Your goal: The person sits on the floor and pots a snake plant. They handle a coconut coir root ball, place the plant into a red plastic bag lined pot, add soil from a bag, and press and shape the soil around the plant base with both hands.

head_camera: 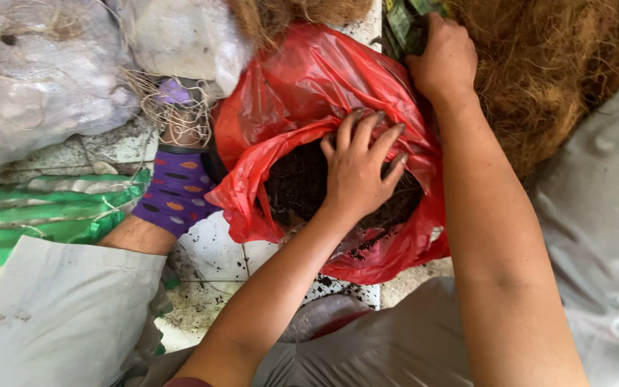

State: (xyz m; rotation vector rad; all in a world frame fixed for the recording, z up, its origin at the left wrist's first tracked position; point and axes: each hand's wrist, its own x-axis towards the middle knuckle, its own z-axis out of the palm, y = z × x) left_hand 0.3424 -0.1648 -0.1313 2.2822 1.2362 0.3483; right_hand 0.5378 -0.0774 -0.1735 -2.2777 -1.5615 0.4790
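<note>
A red plastic bag lies open on the floor, filled with dark soil. My left hand rests palm down on the soil inside the bag's mouth, fingers spread and holding nothing. My right hand reaches past the bag's far edge and grips a green and dark packet, which the top of the view partly cuts off.
A brown fibre pile fills the upper right. White sacks and a green sack lie at left. My foot in a purple spotted sock touches the bag. Soil crumbs dot the tiled floor. Grey trousers frame the bottom.
</note>
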